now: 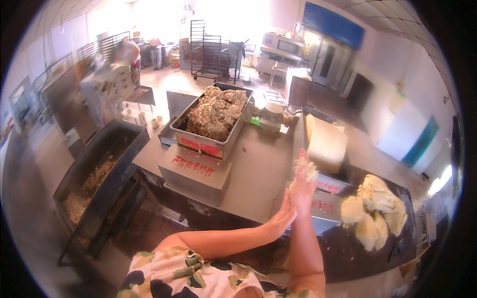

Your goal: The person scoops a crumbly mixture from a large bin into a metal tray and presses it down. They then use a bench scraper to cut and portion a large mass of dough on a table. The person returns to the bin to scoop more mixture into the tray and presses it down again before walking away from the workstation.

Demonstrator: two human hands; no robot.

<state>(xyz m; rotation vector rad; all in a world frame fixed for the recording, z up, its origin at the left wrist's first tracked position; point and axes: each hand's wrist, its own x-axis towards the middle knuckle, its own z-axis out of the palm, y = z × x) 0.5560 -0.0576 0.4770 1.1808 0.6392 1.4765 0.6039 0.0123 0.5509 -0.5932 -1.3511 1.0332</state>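
My left hand [282, 217] reaches across and lies flat against the heel and palm of my right hand [302, 191], its fingers stretched out. The right hand points upward with its fingers extended, and pale crumbly dough [309, 171] clings to it. Both hands are over the near side of the machine, in front of a metal hopper holding a smooth pale dough sheet [325, 144]. Right of them, several pale yellow dough lumps [377, 196] lie on the dark table [343, 253]. How much dough is between the palms is partly hidden.
A metal hopper [236, 126] heaped with chunky brown filling [217, 113] stands at centre-left. Further left is a dark trough [102, 171] with crumbs. Behind stand a rack [204, 54], a blurred person [130, 57] and a large machine [107, 92].
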